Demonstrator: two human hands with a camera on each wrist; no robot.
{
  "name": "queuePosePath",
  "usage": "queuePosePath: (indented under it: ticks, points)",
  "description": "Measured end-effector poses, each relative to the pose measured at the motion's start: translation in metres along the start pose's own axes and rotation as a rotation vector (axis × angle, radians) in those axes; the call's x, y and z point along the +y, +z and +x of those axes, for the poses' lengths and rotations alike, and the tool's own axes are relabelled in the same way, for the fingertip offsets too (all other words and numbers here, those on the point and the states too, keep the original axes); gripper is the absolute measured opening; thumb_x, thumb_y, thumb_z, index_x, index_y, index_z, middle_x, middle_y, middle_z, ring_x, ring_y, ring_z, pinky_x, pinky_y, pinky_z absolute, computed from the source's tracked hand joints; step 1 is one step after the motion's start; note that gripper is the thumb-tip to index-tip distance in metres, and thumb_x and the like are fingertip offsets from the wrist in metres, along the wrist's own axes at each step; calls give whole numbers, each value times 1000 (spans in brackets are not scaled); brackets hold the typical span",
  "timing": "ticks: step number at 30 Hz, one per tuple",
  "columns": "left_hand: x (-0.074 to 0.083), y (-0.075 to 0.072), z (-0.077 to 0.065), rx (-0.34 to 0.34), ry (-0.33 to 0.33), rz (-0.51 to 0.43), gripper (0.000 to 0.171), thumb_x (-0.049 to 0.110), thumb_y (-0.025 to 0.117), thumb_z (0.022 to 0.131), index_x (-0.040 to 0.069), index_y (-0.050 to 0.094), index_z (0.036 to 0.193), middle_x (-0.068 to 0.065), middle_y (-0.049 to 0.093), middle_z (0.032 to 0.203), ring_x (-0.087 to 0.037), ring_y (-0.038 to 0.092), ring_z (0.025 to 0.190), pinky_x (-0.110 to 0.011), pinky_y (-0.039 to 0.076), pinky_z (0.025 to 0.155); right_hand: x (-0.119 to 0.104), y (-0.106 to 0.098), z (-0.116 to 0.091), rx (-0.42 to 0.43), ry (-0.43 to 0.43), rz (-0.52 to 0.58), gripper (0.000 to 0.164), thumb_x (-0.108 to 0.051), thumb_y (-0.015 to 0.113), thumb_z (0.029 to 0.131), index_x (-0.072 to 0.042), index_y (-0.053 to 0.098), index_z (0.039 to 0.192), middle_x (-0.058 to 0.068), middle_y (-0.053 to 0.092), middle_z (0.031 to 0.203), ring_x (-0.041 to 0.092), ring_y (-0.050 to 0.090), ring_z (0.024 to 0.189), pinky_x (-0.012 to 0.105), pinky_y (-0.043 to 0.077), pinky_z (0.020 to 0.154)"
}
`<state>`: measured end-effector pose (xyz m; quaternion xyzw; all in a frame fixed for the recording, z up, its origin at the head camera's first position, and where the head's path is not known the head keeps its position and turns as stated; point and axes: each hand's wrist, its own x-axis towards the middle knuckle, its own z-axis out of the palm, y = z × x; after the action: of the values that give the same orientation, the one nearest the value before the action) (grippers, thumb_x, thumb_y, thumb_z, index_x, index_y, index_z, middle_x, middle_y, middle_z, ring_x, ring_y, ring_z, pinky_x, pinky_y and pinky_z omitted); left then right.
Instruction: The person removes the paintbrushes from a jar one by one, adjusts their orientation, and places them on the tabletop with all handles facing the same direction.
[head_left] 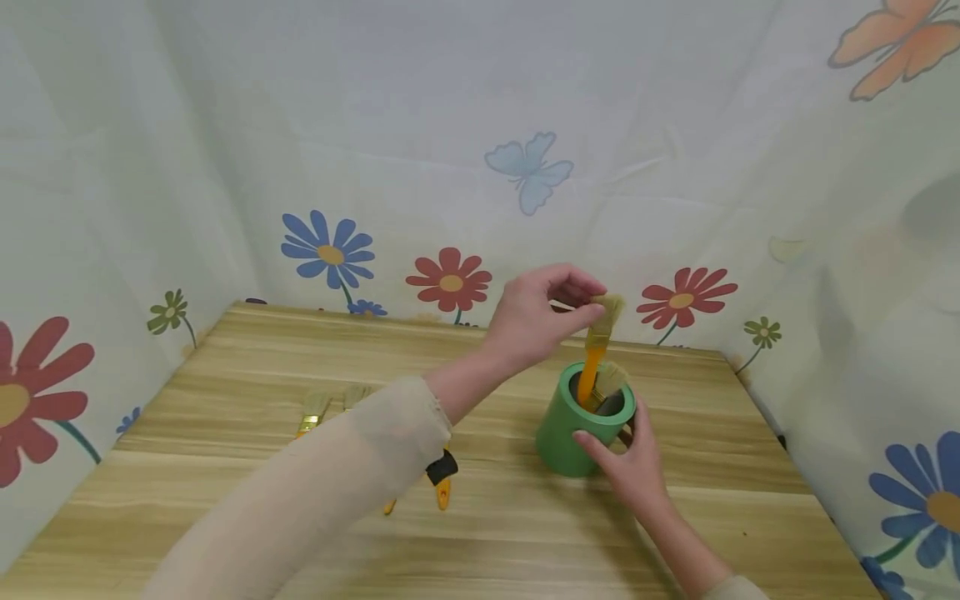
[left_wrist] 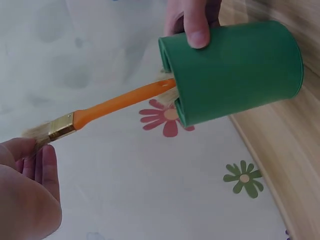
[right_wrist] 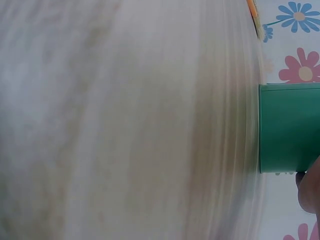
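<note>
My left hand pinches a paintbrush by its pale bristles, between thumb and fingers. The brush hangs bristles up, its orange handle reaching down into a green cylindrical pot. In the left wrist view, the tip of the handle is at the pot's mouth. My right hand grips the pot near its rim, the thumb across the near side and the fingers round the far right side. Another brush stands in the pot, bristles up.
Several more paintbrushes lie on the wooden table to the left, partly hidden under my left forearm. A dark piece shows at the forearm's edge. A flower-printed curtain hangs behind the table and at its sides.
</note>
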<state>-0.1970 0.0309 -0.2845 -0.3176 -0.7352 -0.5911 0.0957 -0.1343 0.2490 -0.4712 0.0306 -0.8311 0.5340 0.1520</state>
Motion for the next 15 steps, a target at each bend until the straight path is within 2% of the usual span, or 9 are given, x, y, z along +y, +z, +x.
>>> queuePosePath:
  ticks: [8,15]
  points:
    - [11,-20,-2,20,16,18,16,14,81,98,11,77,112,0,78,104,-10,73,93,-26,61,81,0,0,0,2,-9,-2,91,-18,88,90,-14,34,164,13,51,153,33,49,140,62,42,116]
    - [8,-35,-8,31,-13,19,15,12,82,96,9,78,111,-1,78,101,-13,73,91,-29,62,82,2,0,1,15,-15,0,92,-16,90,88,-14,36,163,12,51,153,32,50,139,60,43,115]
